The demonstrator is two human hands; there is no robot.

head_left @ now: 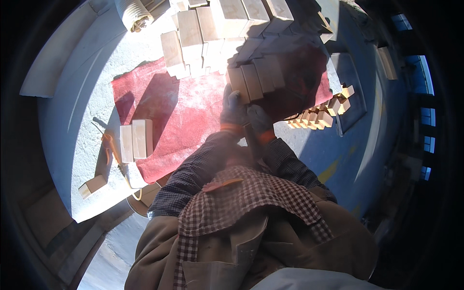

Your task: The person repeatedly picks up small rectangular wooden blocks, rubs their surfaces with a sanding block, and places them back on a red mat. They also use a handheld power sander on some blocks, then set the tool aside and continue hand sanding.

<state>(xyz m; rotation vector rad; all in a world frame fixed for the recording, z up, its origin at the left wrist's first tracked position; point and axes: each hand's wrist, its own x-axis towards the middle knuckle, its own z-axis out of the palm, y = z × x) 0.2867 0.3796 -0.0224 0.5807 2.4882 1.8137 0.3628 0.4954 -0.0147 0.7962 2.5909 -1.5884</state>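
Note:
Both my hands wear grey gloves with orange cuffs. My left hand is at the near end of a row of pale wooden blocks, its fingertips against the leftmost one; whether they grip it is hard to see. Close beside it, my right hand has its fingers curled over a shaded brown wooden piece that points down toward my body. The row lies partly in shadow on a dusty red cloth. Behind it rises a big stack of similar blocks, glaring in the sun.
Two blocks stand at the cloth's left edge, and one more lies nearer me. Beside them is an orange-handled tool with a cord. Small wood offcuts are piled at right. A pale ribbed roll lies at far left.

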